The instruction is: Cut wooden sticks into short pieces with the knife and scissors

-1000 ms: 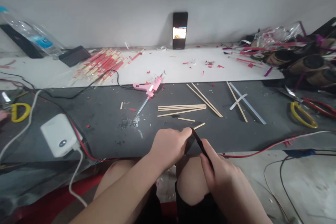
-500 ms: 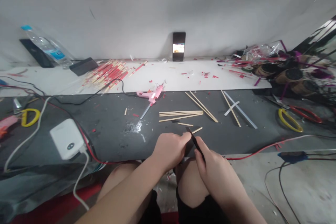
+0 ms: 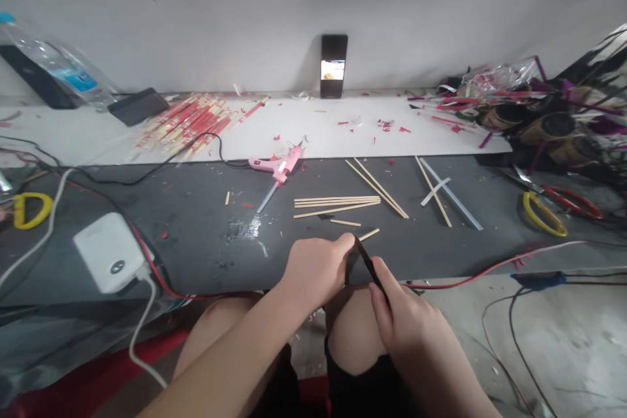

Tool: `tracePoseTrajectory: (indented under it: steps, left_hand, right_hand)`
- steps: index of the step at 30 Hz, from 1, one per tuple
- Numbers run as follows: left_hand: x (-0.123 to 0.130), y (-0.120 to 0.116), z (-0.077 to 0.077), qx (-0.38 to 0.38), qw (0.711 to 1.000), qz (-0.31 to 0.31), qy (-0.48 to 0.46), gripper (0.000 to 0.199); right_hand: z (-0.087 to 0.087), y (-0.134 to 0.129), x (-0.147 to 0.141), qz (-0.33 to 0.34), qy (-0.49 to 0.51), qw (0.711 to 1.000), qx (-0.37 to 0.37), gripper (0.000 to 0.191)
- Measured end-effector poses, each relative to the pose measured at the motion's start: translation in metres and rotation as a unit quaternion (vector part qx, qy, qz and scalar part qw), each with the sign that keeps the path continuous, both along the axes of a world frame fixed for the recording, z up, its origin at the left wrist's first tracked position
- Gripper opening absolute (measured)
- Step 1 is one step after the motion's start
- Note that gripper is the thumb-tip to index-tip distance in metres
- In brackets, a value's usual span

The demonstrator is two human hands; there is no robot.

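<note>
A narrow dark strip point(image 3: 365, 257) slants between my hands at the near table edge; its exact kind does not show. My left hand point(image 3: 314, 268) is closed, its thumb at the strip's upper end. Lower down, my right hand point(image 3: 405, 309) grips the strip between thumb and fingers. Just beyond my hands lie a short wooden piece point(image 3: 369, 234) and another short stick point(image 3: 345, 223). Several thin wooden sticks point(image 3: 337, 200) rest side by side farther back. A pair of longer sticks point(image 3: 377, 187) slants to their right.
A pink glue gun point(image 3: 280, 166) lies left of centre with its cable. At the left is a white power bank point(image 3: 110, 253); at the right, yellow-handled scissors point(image 3: 543, 214). A phone point(image 3: 334, 68) leans on the wall. Red-wrapped sticks point(image 3: 189, 121) are piled back left.
The camera view has shifted slightly. My right hand has moved a little down and right from my left, and more of the dark strip shows between them.
</note>
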State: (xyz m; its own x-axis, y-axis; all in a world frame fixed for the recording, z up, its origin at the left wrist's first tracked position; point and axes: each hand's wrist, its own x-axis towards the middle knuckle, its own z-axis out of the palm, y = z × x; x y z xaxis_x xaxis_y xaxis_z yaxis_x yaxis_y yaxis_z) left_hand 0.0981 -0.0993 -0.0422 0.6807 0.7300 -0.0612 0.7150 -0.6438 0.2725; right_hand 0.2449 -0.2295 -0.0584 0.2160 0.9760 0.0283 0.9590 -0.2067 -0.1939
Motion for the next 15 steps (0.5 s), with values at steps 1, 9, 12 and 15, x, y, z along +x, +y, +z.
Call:
tracePoseTrajectory:
  steps: [1, 9, 12, 15]
  left_hand:
    - [0.0, 0.0, 0.0, -0.002, 1.0, -0.003, 0.001, 0.015]
    - [0.001, 0.005, -0.001, -0.01, 0.999, -0.029, 0.01, 0.015]
    - [0.001, 0.005, -0.002, -0.011, 1.0, -0.026, 0.011, 0.015]
    - [0.001, 0.004, -0.004, -0.011, 1.0, -0.012, 0.013, 0.015]
  right_hand:
    - [-0.001, -0.002, 0.001, 0.005, -0.002, 1.0, 0.007, 0.042]
    - [-0.001, 0.006, 0.003, 0.037, -0.02, 0.999, 0.012, 0.042]
    - [-0.001, 0.009, 0.004, 0.035, -0.019, 0.999, 0.013, 0.042]
    - [-0.002, 0.01, 0.005, 0.035, 0.0, 0.999, 0.018, 0.042]
